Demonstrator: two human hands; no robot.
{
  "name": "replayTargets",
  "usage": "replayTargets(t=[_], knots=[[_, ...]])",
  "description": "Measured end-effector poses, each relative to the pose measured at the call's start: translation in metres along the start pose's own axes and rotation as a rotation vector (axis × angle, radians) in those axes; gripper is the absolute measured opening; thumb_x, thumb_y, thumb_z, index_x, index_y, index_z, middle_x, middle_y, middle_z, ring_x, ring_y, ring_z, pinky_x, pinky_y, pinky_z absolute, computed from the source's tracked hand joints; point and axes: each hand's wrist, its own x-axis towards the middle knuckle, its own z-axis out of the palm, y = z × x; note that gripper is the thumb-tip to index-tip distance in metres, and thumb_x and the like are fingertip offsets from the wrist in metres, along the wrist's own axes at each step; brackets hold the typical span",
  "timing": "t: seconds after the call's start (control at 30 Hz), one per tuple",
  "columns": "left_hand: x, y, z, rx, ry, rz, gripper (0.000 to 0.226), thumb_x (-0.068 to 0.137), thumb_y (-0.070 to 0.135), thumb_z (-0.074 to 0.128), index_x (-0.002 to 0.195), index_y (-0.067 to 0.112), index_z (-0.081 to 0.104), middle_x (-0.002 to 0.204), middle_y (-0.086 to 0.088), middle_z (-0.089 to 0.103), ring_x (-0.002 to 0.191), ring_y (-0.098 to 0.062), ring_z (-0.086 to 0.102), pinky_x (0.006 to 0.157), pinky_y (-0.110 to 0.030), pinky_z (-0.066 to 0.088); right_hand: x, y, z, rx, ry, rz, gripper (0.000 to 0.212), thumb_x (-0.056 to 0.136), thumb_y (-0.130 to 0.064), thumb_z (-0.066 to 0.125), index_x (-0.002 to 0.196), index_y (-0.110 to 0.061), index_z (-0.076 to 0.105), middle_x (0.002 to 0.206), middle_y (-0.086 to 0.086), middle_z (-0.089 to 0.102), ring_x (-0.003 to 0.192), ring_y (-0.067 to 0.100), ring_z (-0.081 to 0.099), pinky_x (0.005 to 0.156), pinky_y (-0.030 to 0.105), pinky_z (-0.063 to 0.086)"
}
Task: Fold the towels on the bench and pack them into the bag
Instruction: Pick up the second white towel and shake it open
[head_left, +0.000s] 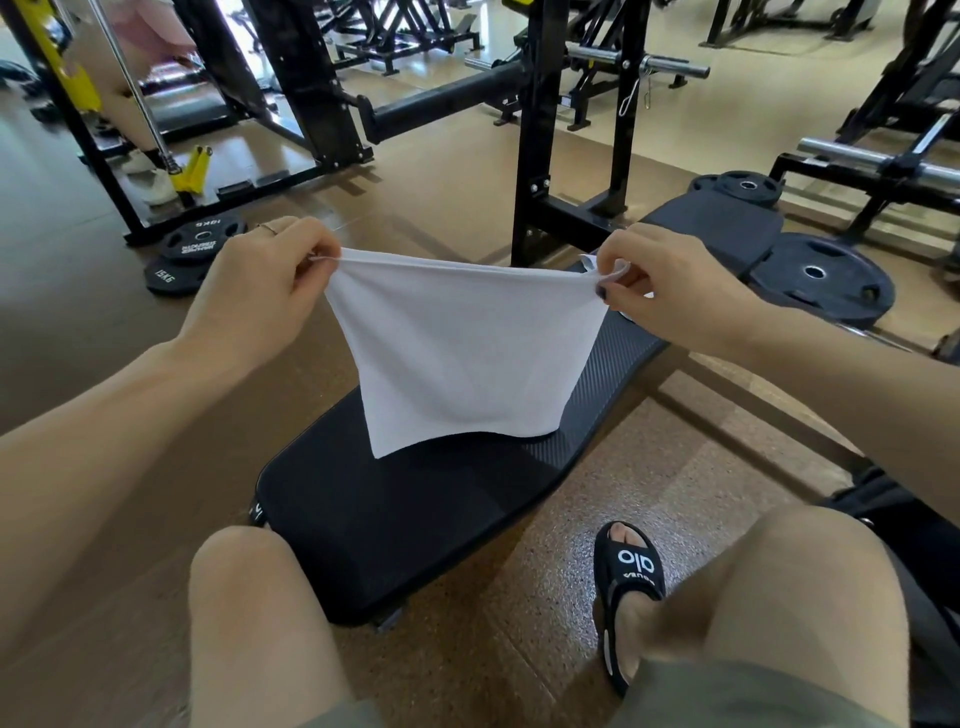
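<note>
White towel (457, 353) between pinching hands (260, 280)

I count one white terry towel (457, 353), one black padded surface (415, 525), four black round weight plates (205, 240), and one black strapped sandal (631, 577).

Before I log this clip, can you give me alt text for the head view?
Both hands hold a white towel up by its top corners, the left hand and right hand each pinching one, so it hangs over a black padded bench. The person straddles the bench in a gym, with weight plates on the brown floor beyond.
</note>
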Motion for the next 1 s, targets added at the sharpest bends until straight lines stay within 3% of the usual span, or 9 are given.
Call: replayTargets(t=[0.13, 0.23, 0.33, 0.57, 0.63, 0.7, 0.8, 0.87, 1.0], knots=[[0.002, 0.001, -0.003, -0.056, 0.034, -0.049, 0.01, 0.098, 0.006, 0.06, 0.106, 0.009, 0.066, 0.097, -0.009, 0.068, 0.089, -0.027, 0.066, 0.083, -0.045, 0.055, 0.0, -0.001, 0.0, 0.015, 0.003, -0.001, 0.004, 0.097, -0.013, 0.063, 0.096, -0.014, 0.059, 0.096, 0.003, 0.06, 0.078, 0.022, 0.066, 0.073, 0.049, 0.058], [0.002, 0.003, -0.005, -0.055, 0.04, -0.071, 0.01, 0.098, 0.009, 0.061, 0.105, 0.013, 0.067, 0.098, -0.007, 0.068, 0.088, -0.027, 0.068, 0.081, -0.046, 0.056, 0.0, -0.002, -0.004, 0.104, 0.036, 0.136, 0.014, 0.097, -0.019, 0.066, 0.086, -0.014, 0.06, 0.08, -0.003, 0.068, 0.068, 0.008, 0.071, 0.072, 0.038, 0.062], [0.002, 0.004, -0.005, -0.042, 0.044, -0.104, 0.009, 0.098, 0.013, 0.062, 0.105, 0.017, 0.067, 0.098, -0.003, 0.069, 0.088, -0.025, 0.068, 0.081, -0.044, 0.056, 0.002, -0.004, -0.009, 0.199, 0.08, 0.297, 0.021, 0.095, -0.029, 0.071, 0.079, -0.018, 0.062, 0.064, 0.0, 0.069, 0.051, 0.009, 0.066, 0.055, 0.028, 0.057], [0.004, 0.016, -0.003, -0.212, -0.005, -0.252, 0.008, 0.098, 0.016, 0.064, 0.106, 0.016, 0.065, 0.104, -0.001, 0.068, 0.094, -0.017, 0.07, 0.078, -0.013, 0.046, 0.015, -0.008, -0.02, 0.281, 0.15, 0.518, 0.018, 0.093, -0.021, 0.072, 0.085, -0.006, 0.065, 0.062, 0.009, 0.069, 0.04, 0.012, 0.059, 0.046, 0.028, 0.052], [0.006, 0.024, -0.006, -0.321, 0.002, -0.298, 0.014, 0.098, 0.02, 0.066, 0.11, 0.021, 0.061, 0.105, 0.003, 0.067, 0.094, -0.004, 0.07, 0.077, -0.005, 0.047, 0.016, -0.004, -0.022, 0.245, 0.157, 0.553, 0.015, 0.092, -0.016, 0.072, 0.086, -0.005, 0.063, 0.064, 0.01, 0.07, 0.041, 0.014, 0.06, 0.047, 0.031, 0.053], [0.01, 0.036, -0.009, -0.414, 0.018, -0.284, 0.019, 0.097, 0.02, 0.068, 0.114, 0.021, 0.059, 0.104, 0.006, 0.068, 0.095, 0.005, 0.068, 0.083, -0.007, 0.051, 0.018, -0.002, -0.024, 0.179, 0.089, 0.588, 0.014, 0.09, -0.006, 0.068, 0.098, -0.005, 0.057, 0.074, 0.015, 0.069, 0.049, 0.019, 0.067, 0.046, 0.032, 0.057], [0.018, 0.06, -0.009, -0.487, 0.011, -0.196, 0.02, 0.096, 0.017, 0.069, 0.113, 0.017, 0.058, 0.102, 0.006, 0.069, 0.096, -0.002, 0.069, 0.089, -0.018, 0.054, 0.023, -0.023, -0.026, 0.062, -0.121, 0.532, 0.038, 0.086, 0.002, 0.062, 0.118, -0.014, 0.049, 0.104, 0.01, 0.062, 0.07, 0.032, 0.072, 0.053, 0.038, 0.06], [0.024, 0.077, -0.008, -0.542, -0.007, -0.155, 0.02, 0.095, 0.014, 0.069, 0.11, 0.015, 0.056, 0.099, 0.001, 0.071, 0.091, -0.006, 0.07, 0.085, -0.021, 0.056, 0.027, -0.055, -0.024, 0.335, -0.188, 0.423, 0.045, 0.089, 0.001, 0.063, 0.128, -0.019, 0.051, 0.117, 0.001, 0.057, 0.069, 0.027, 0.074, 0.053, 0.028, 0.06], [0.029, 0.103, -0.006, -0.611, -0.054, -0.108, 0.021, 0.094, 0.01, 0.071, 0.104, 0.009, 0.053, 0.091, 0.001, 0.069, 0.082, -0.006, 0.07, 0.078, -0.019, 0.055, 0.037, -0.096, -0.016, 0.892, -0.225, 0.276, 0.042, 0.094, 0.007, 0.06, 0.132, -0.009, 0.055, 0.123, 0.011, 0.064, 0.081, 0.03, 0.076, 0.07, 0.033, 0.062]])
